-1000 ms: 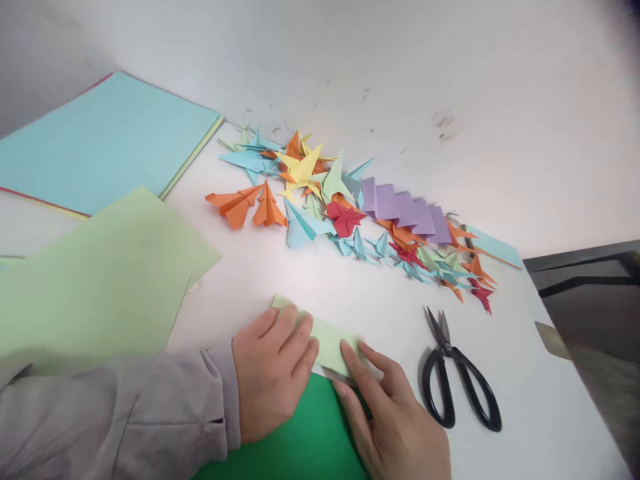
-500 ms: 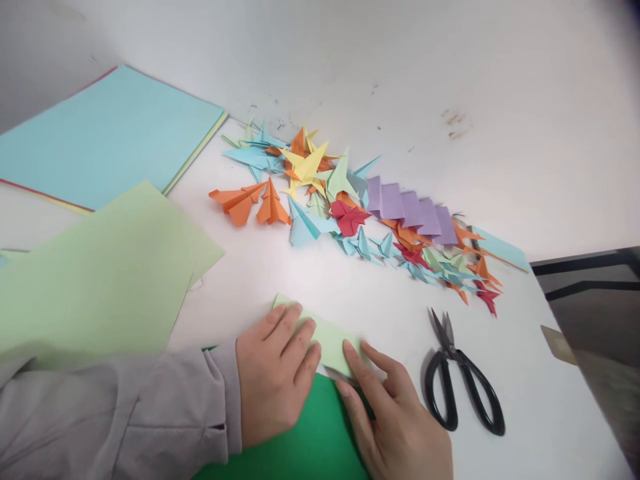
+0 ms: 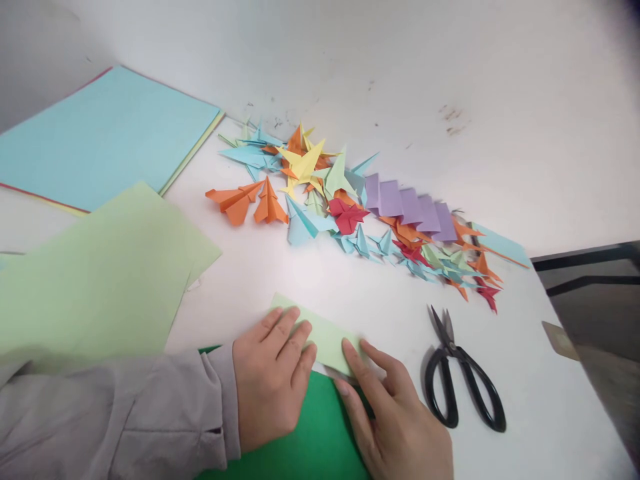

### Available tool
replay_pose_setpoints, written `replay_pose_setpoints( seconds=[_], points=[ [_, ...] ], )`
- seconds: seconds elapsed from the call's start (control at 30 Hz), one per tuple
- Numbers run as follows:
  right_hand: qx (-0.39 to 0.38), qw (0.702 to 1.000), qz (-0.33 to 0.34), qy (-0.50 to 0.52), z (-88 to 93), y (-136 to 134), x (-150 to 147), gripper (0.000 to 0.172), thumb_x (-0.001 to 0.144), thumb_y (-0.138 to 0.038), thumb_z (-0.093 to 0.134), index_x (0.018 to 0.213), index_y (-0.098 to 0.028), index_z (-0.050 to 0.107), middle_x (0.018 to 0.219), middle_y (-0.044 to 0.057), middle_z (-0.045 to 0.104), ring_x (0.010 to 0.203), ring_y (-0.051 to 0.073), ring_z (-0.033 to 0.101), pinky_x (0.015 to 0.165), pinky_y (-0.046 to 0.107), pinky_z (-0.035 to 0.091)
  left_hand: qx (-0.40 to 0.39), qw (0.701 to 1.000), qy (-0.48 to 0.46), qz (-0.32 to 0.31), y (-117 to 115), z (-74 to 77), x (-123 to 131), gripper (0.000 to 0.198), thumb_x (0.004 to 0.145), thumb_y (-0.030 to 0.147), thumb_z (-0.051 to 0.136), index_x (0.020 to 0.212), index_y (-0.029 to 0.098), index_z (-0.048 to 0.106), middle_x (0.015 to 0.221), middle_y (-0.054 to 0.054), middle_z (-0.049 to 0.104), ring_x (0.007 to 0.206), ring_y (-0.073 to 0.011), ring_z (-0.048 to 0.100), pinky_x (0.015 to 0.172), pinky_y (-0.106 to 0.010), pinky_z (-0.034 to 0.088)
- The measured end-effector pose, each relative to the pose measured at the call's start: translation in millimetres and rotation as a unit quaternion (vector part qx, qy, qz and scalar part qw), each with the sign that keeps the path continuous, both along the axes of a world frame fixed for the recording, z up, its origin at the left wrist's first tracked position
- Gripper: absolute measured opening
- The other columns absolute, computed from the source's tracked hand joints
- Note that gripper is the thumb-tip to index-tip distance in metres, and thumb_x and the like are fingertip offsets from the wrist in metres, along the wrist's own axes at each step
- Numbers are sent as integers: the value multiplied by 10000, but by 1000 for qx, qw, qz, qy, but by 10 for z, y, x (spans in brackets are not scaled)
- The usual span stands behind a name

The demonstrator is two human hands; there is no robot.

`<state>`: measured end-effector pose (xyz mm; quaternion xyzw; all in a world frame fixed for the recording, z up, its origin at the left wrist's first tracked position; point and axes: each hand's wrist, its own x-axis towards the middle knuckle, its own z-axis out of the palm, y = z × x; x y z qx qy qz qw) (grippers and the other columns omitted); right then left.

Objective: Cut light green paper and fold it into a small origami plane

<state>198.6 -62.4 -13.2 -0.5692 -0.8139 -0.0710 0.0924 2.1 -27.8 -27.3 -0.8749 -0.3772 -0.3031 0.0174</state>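
Pale green paper strip (image 3: pixel 327 337) on white table (image 3: pixel 230 280), just beyond a dark green sheet (image 3: pixel 320 430), my left hand (image 3: pixel 267 383) flat and unclenched over its left part, my right hand (image 3: pixel 403 413) touching the other end, pinch or not I can't tell, black-handled scissors (image 3: pixel 451 350) near on the right.

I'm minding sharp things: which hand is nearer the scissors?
Right. The right hand is just left of the scissors; the left hand lies farther left, on the pale green strip.
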Motion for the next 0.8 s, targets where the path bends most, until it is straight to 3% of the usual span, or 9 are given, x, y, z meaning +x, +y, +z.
replay_pose_setpoints(
  seconds=[0.23,0.43,0.63,0.8],
  points=[
    [32,999,2,-9,18,38,-41,359,925,-390,422,1116,-165,627,1072,112,650,549,113,624,446,222,467,8,1000,-6,-4,1,-8,-8,233,826,97,475,936,80,679,1067,-133,687,1084,-315,588,884,-455,522],
    [51,999,5,-19,23,55,-60,359,932,-383,412,1089,-158,643,1048,110,663,535,105,615,443,216,429,-102,994,37,-13,-60,81,-13,393,813,341,519,1053,63,657,1210,-164,610,1201,-358,483,997,-503,411],
    [50,998,-8,-39,50,44,-96,388,932,-405,395,1090,-163,654,1045,104,666,535,111,608,465,232,426,-110,989,96,-37,-73,106,-45,544,756,450,560,1107,40,624,1283,-215,537,1243,-402,412,1024,-551,330],
    [21,997,-21,-65,63,23,-111,412,937,-422,361,1165,-190,614,1097,101,645,558,118,609,461,242,407,-102,987,115,-52,-20,126,-38,725,705,595,574,1229,95,552,1261,-191,542,1185,-415,449,989,-544,351]
  ],
)
